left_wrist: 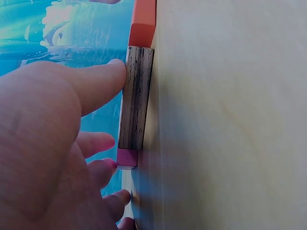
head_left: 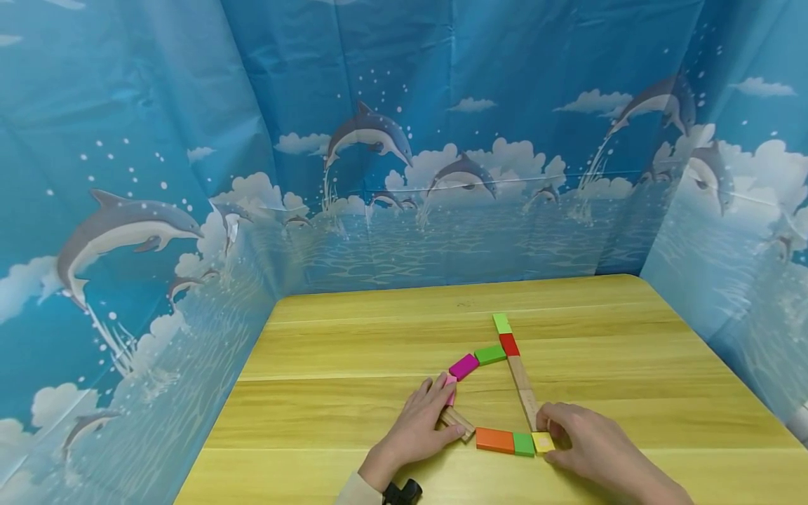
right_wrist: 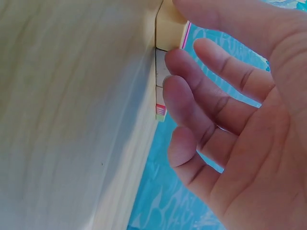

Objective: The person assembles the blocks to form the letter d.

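Several blocks lie end to end on the table in a closed loop with a short tail at the far end. My left hand (head_left: 416, 424) lies at its left side, fingertips over the pink block (head_left: 451, 390). Its thumb touches the brown wooden block (left_wrist: 135, 96), and its fingers are loosely spread. At the near right corner, my right hand (head_left: 583, 442) pinches the yellow block (head_left: 543, 442) between thumb and fingers. That block sits beside a small green block (head_left: 523, 444), which adjoins an orange block (head_left: 495, 440). Plain wooden blocks (head_left: 522, 393) run away from the yellow one.
Farther back are a magenta block (head_left: 463, 367), a green block (head_left: 490, 355), a red block (head_left: 508, 344) and a light green block (head_left: 501, 322). The wood-grain table (head_left: 315, 407) is bordered by a blue dolphin-print curtain (head_left: 410, 231). A black strap device (head_left: 402, 492) is on the left wrist.
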Motion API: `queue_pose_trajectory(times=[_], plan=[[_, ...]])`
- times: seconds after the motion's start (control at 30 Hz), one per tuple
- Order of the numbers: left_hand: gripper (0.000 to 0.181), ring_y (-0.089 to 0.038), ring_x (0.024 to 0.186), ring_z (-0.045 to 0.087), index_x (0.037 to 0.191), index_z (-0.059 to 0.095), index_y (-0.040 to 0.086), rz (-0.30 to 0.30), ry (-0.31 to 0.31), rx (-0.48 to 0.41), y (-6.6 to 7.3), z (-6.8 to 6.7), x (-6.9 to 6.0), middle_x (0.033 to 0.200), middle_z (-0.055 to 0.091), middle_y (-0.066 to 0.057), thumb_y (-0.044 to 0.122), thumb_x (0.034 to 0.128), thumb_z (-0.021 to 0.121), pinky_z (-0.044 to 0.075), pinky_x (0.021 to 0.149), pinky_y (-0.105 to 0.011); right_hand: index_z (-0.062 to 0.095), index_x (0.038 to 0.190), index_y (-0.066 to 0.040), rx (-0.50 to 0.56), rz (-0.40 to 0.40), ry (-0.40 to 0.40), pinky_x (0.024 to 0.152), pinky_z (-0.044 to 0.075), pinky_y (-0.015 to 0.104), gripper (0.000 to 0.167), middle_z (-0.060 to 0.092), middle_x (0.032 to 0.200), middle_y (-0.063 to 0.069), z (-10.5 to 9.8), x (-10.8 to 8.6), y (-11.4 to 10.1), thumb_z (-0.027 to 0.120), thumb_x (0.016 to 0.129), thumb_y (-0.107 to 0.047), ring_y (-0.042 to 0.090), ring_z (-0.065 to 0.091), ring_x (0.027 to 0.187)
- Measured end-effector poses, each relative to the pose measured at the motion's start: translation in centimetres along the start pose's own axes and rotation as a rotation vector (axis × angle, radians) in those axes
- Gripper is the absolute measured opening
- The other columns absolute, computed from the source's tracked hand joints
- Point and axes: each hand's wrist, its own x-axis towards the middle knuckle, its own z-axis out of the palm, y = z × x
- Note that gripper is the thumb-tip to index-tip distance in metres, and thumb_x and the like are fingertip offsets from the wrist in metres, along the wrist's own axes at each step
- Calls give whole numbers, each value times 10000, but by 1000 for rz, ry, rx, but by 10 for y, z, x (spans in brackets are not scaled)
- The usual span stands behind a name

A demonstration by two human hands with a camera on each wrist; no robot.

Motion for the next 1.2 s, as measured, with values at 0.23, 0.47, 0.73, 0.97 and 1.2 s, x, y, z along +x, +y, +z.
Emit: queue_pose_trajectory(times=[0.23, 0.47, 0.73, 0.97, 1.2], plan=[[777, -336, 1519, 134, 1618, 241, 195, 2, -2, -2, 2, -1, 0, 1674, 135, -24, 491, 988, 586, 163, 1168, -591, 607, 952, -319, 14, -11, -5, 579, 400, 242, 421, 503, 788, -218, 0, 0, 1, 925, 679, -278, -29, 445, 691], [774, -329, 1522, 125, 1619, 241, 208, -5, -11, -12, 2, -2, 0, 1675, 131, -18, 498, 988, 584, 156, 1173, -583, 606, 959, -322, 11, -9, 2, 574, 391, 241, 428, 502, 783, -219, 1, 0, 2, 927, 677, -293, -30, 442, 680], [770, -333, 1520, 135, 1618, 248, 213, 1, -4, -12, 0, -1, 0, 1674, 140, -28, 496, 987, 588, 170, 1168, -588, 603, 963, -322, 6, 13, -5, 577, 387, 238, 424, 502, 774, -221, 1, 2, 2, 920, 683, -302, -28, 443, 666], [775, -317, 1523, 121, 1621, 236, 227, -12, 0, -19, 1, -2, -1, 1670, 143, -84, 503, 985, 583, 176, 1171, -573, 622, 989, -331, 38, 46, -37, 585, 417, 248, 413, 555, 819, -213, -9, 3, 0, 914, 698, -333, -18, 481, 691], [752, -337, 1517, 127, 1616, 257, 251, -15, 54, -93, 1, -10, -3, 1668, 121, -132, 501, 988, 587, 249, 1124, -619, 658, 1023, -320, 19, 67, -18, 588, 432, 259, 374, 583, 871, -181, -24, 10, -4, 892, 735, -359, 10, 511, 729]])
